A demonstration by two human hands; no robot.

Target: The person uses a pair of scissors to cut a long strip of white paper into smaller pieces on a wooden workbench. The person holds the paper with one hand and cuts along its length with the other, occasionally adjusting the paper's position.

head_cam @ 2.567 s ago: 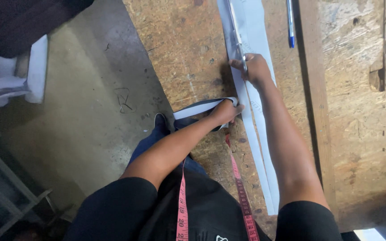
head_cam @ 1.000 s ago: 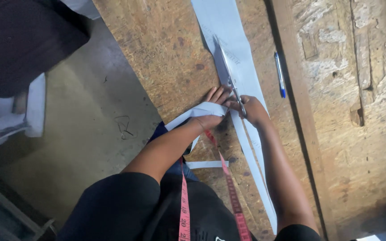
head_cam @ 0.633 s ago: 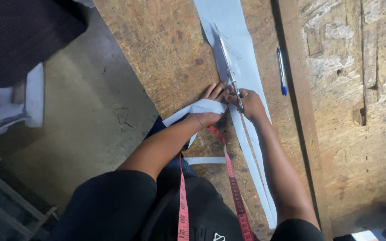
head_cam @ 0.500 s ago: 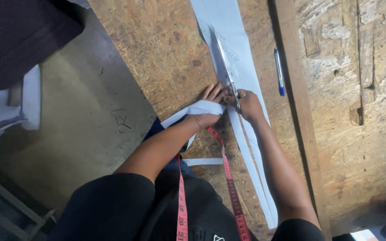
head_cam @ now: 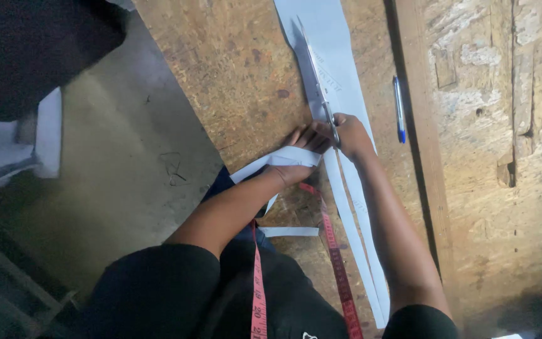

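On the wooden desk (head_cam: pixel 221 75) lies the long pale sheet (head_cam: pixel 340 69), already split into strips toward the person. The cut has crept forward since a moment ago: the right hand (head_cam: pixel 351 135) clenches the scissors (head_cam: pixel 316 78), while the left hand (head_cam: pixel 299 154) has shifted up, fingers pressing a loose strip (head_cam: pixel 277 160); a blue pen (head_cam: pixel 399 110) sits nearby
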